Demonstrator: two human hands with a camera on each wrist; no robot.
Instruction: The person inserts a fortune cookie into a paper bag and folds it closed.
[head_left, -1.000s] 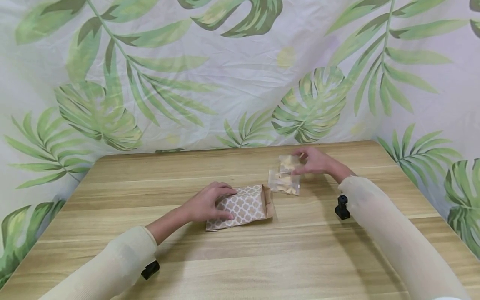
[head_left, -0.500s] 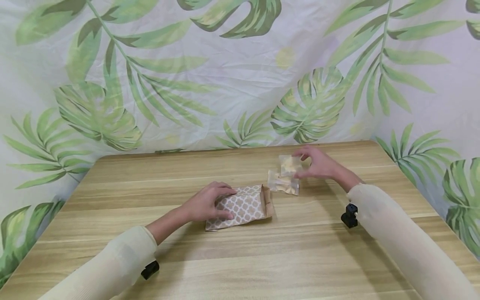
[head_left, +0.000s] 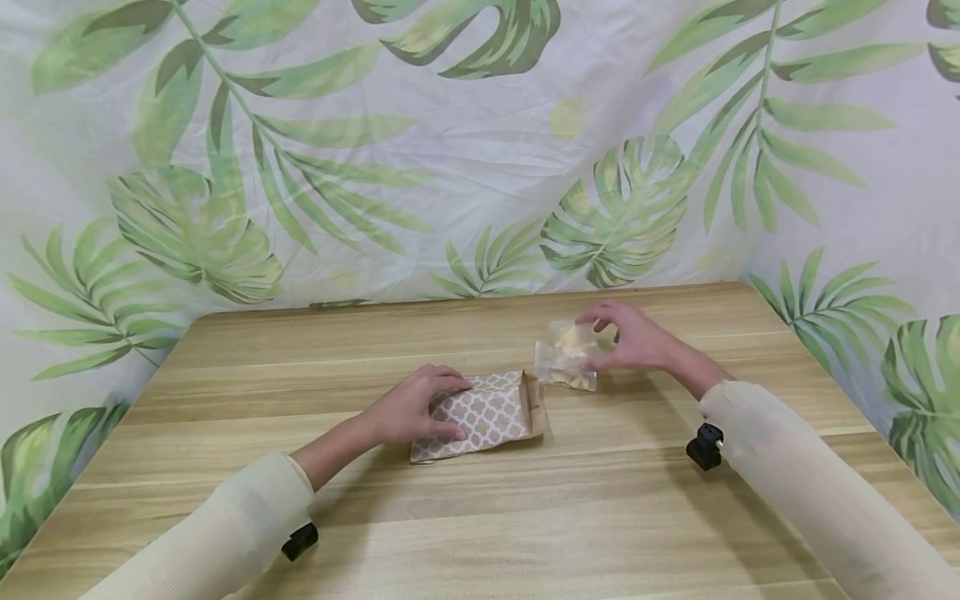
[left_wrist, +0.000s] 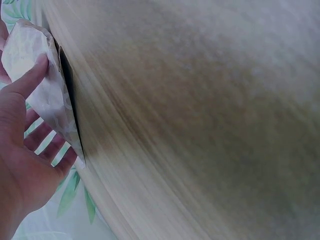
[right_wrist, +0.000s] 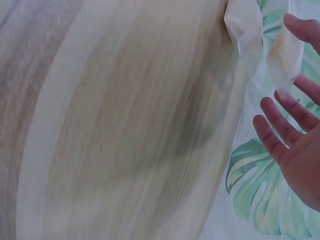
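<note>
On the table lies a paper bag (head_left: 495,410) with a white lattice pattern, its brown open end facing right. My left hand (head_left: 411,406) grips it, thumb on the near side and fingers across the far side. In the left wrist view the thumb presses the bag (left_wrist: 30,65). My right hand (head_left: 636,337) pinches a small clear packet (head_left: 572,340) of pale yellow pieces by its right edge. In the right wrist view this packet (right_wrist: 286,52) sits between thumb and index finger, the other fingers spread. A second similar packet (head_left: 573,381) lies beneath it, partly hidden.
The wood-grain table (head_left: 480,525) reaches back to a leaf-printed cloth (head_left: 480,167). A black device (head_left: 705,447) hangs under the right sleeve, another black device (head_left: 300,542) under the left.
The pinched packet and my right hand have shifted slightly left and nearer, so the packet now covers more of the second one. My left hand and the bag have stayed put.
</note>
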